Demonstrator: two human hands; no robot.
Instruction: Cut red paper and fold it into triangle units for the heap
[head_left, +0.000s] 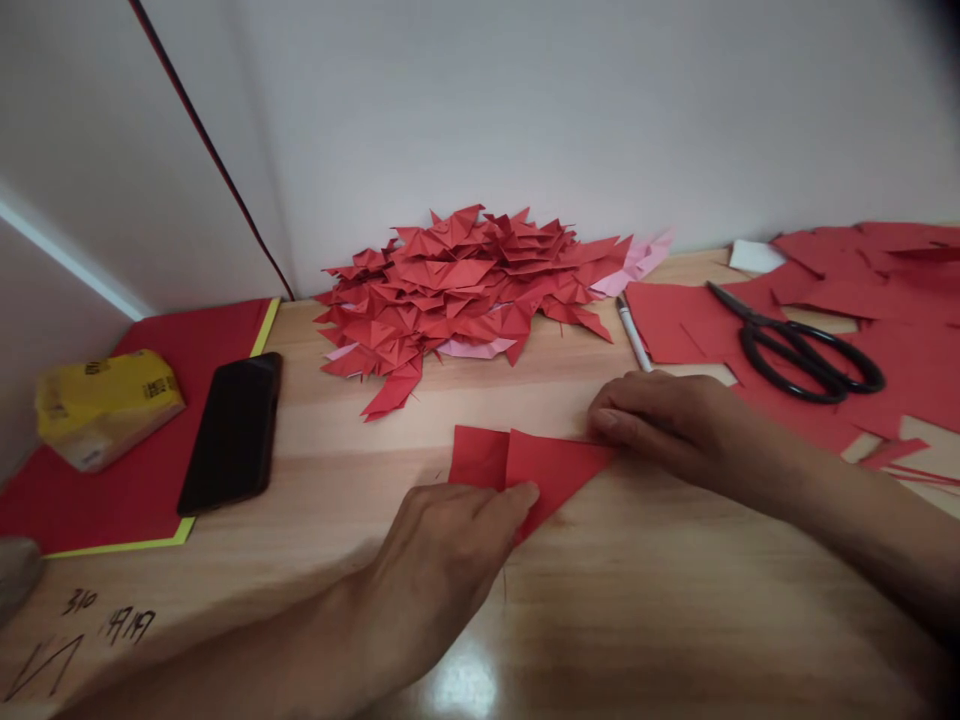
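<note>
A partly folded sheet of red paper [551, 470] lies on the table, with a pointed flap reaching to the right. My left hand [450, 545] is closed over its lower left part, the thumb pressed on the flap near the fold. At the right tip, my right hand [660, 420] has its fingers curled together and pinches the paper's corner. The fingertips of both hands are partly hidden. Behind the sheet, a heap of folded red paper pieces [450, 290], a few of them pink, rests against the wall.
Black-handled scissors [802, 350] lie on cut red paper [915, 360] at right, beside a white pen [634, 330]. A black phone [232, 435] and a yellow packet [109, 405] rest on red and yellow sheets [202, 335] at left. Handwritten marks show on the wooden table [300, 580].
</note>
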